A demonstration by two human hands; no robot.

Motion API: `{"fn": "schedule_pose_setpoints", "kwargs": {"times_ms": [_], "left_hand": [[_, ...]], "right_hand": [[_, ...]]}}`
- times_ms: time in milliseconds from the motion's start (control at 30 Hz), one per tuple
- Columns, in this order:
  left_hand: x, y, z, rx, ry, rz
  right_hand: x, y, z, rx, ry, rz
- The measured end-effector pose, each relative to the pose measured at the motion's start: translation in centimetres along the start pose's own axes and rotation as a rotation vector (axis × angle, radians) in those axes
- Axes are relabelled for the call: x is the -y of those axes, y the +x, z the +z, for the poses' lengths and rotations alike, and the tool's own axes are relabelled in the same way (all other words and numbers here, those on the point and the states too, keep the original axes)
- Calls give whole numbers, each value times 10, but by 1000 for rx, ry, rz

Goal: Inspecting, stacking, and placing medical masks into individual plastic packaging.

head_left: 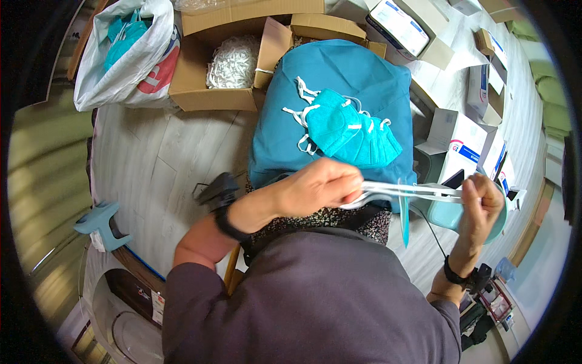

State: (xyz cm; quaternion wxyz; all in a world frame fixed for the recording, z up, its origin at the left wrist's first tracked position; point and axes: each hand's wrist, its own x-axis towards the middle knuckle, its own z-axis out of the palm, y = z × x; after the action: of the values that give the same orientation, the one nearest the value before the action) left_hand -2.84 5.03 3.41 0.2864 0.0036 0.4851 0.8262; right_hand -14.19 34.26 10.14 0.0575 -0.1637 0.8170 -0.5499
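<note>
My left hand (321, 187) is closed on white elastic straps (388, 187), which run taut across to my right hand (482, 203), its fingers pinched on their other end. Between the hands a teal face mask (404, 218) hangs edge-on from the straps and is thin and slightly blurred. Just beyond, several teal face masks (351, 130) with white loops lie overlapping on a blue-teal cloth (330, 67) spread over my lap or a support I cannot make out.
A cardboard box (212, 100) holds a heap of white straps (233, 64). To its left stands a white sack (91, 88) with teal masks inside. Several white printed boxes (464, 142) stand at right. A light blue stool-like object (100, 224) is on the left floor.
</note>
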Motion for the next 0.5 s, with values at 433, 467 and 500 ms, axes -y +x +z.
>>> {"fn": "schedule_pose_setpoints", "kwargs": {"times_ms": [433, 467, 500], "left_hand": [[45, 40, -10, -104, -893, -210], [51, 36, -16, -124, -875, -170], [57, 31, -24, -145, -855, -129]], "right_hand": [[-4, -7, 73, 356, 190, 181], [-5, -7, 74, 349, 198, 163], [-5, -6, 76, 344, 208, 143]]}}
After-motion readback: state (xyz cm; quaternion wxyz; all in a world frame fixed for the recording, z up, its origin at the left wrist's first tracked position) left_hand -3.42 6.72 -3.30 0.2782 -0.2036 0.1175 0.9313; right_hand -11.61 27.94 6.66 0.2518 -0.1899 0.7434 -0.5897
